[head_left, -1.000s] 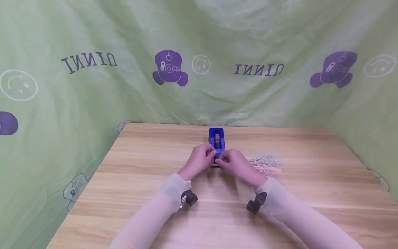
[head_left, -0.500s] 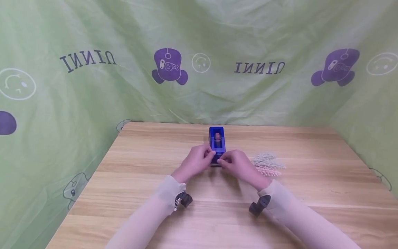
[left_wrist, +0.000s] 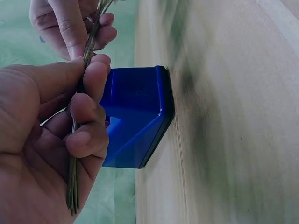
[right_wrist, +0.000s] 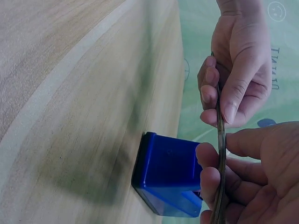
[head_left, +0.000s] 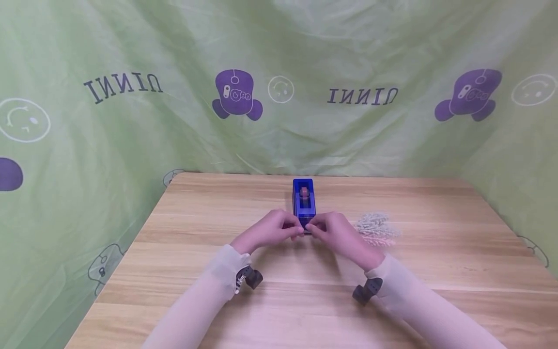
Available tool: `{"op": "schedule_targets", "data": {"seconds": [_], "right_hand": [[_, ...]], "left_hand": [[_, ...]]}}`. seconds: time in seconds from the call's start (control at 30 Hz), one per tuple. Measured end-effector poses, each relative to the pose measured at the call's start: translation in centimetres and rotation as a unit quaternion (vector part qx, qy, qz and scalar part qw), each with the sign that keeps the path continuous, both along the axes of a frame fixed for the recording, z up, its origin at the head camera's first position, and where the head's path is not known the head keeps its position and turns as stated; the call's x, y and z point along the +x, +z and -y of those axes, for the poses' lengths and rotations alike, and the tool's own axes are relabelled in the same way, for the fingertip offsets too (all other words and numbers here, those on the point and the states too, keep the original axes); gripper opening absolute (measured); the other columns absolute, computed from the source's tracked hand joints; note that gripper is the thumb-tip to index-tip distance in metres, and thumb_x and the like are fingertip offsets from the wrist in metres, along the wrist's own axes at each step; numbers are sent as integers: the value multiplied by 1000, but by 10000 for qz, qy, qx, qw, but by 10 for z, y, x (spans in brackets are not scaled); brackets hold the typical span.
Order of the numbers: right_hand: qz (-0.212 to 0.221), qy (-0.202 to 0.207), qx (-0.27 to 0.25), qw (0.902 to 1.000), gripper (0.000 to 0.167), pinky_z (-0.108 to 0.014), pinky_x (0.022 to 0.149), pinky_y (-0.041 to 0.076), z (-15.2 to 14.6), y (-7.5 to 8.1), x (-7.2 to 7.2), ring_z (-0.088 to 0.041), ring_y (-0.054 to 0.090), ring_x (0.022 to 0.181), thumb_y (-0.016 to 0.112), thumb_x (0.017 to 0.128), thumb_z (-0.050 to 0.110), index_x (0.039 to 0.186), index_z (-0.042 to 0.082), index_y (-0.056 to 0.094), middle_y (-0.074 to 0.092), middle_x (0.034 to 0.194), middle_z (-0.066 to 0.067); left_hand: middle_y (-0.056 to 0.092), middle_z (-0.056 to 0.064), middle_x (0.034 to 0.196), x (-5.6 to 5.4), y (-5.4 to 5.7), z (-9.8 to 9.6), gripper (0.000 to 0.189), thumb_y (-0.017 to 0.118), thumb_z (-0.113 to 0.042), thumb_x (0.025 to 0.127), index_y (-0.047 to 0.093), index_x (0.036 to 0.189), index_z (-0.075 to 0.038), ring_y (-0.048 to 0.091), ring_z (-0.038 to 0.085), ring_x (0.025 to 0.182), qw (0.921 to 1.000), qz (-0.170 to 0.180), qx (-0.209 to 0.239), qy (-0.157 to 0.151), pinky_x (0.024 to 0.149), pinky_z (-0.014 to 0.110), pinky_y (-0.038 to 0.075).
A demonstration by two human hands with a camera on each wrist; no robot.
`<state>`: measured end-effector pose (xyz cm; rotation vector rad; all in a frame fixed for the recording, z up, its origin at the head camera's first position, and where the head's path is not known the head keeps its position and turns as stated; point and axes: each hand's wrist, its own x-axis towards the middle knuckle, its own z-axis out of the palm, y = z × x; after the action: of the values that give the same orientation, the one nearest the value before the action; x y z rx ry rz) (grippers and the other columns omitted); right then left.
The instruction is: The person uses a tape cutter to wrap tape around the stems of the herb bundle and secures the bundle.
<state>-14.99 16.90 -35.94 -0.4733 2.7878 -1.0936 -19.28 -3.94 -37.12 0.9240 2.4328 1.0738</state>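
Note:
Both hands hold a thin bundle of dried flower stems (left_wrist: 73, 179) between them. My left hand (head_left: 271, 230) pinches it with thumb and forefinger, the other fingers curled along the stems. Close by, my right hand (head_left: 344, 238) pinches the same bundle nearer the flower heads. Between the two hands a shiny band (right_wrist: 221, 133) shows on the stems. Pale grey (head_left: 376, 224) and pink (head_left: 378, 241) flower heads stick out to the right, beyond the right hand. Right behind the fingertips stands a blue tape dispenser (head_left: 303, 209) with a reddish-cored roll (head_left: 304, 193).
The wooden table (head_left: 209, 208) spreads out on all sides of the dispenser. A green printed curtain (head_left: 296, 140) hangs behind the table and along both sides. Small black cameras (head_left: 254, 279) sit at the wrists over pale sleeves (head_left: 196, 303).
My left hand has shifted left and nearer to me, its fingertips coming down to the dispenser's front end. My right hand has moved slightly right, and the flower heads have shifted a little.

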Motion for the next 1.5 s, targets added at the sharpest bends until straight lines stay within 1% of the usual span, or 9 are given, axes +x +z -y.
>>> {"op": "schedule_targets", "data": {"seconds": [0.13, 0.3, 0.43, 0.6, 0.8, 0.93, 1.1, 1.2, 1.5], "right_hand": [[22, 26, 133, 9999, 17, -25, 63, 53, 0, 1, 1, -19, 66, 70, 66, 103, 15, 98, 3, 77, 77, 88, -14], [-43, -1, 392, 9992, 19, -25, 57, 48, 0, 2, 2, -12, 55, 62, 66, 103, 20, 103, 2, 74, 70, 77, -10], [-101, 92, 331, 9994, 17, -25, 55, 45, -4, 4, 3, -11, 51, 61, 67, 102, 20, 110, 4, 68, 64, 72, -5], [-288, 493, 204, 9982, 6, -25, 59, 49, -10, 7, 4, -11, 55, 66, 67, 102, 15, 104, 10, 69, 69, 79, -8], [-328, 867, 225, 9954, 12, -25, 71, 55, -13, 7, 2, -11, 64, 78, 67, 101, 13, 105, 10, 78, 78, 95, -9], [-286, 935, 241, 9949, 13, -25, 72, 54, -14, 6, 1, -14, 65, 78, 67, 101, 12, 105, 7, 79, 78, 94, -9], [-308, 1078, 393, 9929, 15, -25, 71, 53, -14, 5, -2, -9, 59, 74, 66, 101, 10, 104, 2, 78, 76, 89, -9], [-332, 1159, 448, 9917, 15, -25, 73, 54, -13, 6, -3, -7, 59, 75, 66, 101, 10, 105, 2, 78, 76, 89, -10], [-558, 1154, 602, 9899, 12, -25, 76, 55, -11, 7, -3, -6, 63, 79, 67, 101, 12, 100, 3, 76, 76, 92, -8]], "left_hand": [[68, 0, 77, 1, -1, 1, 25, 65, -20, 104, 75, 91, 0, 47, 7, 65, 9999, -93, 49, 39, 62, 20, 40], [67, -1, 75, 2, 0, 1, 24, 66, -18, 103, 74, 91, 1, 46, 7, 64, 9999, -115, 66, 14, 61, 19, 39], [67, 0, 75, 2, 0, 2, 22, 67, -17, 103, 75, 93, 0, 45, 6, 64, 9998, -159, 81, -32, 60, 19, 38], [69, 4, 77, 1, 0, 2, 21, 67, -16, 102, 76, 95, 1, 46, 6, 64, 9997, -172, 136, -69, 60, 18, 38], [70, 5, 78, 1, 1, 2, 20, 67, -16, 102, 76, 96, 1, 47, 6, 63, 9998, -153, 129, -55, 60, 18, 39], [71, 6, 78, 1, 1, 3, 19, 67, -16, 102, 77, 96, 0, 48, 6, 64, 9998, -158, 140, -69, 60, 18, 40], [71, 6, 78, 1, 0, 3, 18, 68, -15, 102, 76, 96, 0, 49, 5, 64, 9997, -188, 138, -86, 60, 18, 41], [71, 5, 78, 1, 0, 3, 18, 68, -15, 101, 76, 96, 0, 51, 5, 66, 9997, -178, 140, -79, 62, 18, 42], [75, 17, 86, 2, 1, 2, 18, 69, -15, 100, 76, 96, 1, 52, 4, 67, 9994, -281, 171, -138, 64, 18, 44]]}}
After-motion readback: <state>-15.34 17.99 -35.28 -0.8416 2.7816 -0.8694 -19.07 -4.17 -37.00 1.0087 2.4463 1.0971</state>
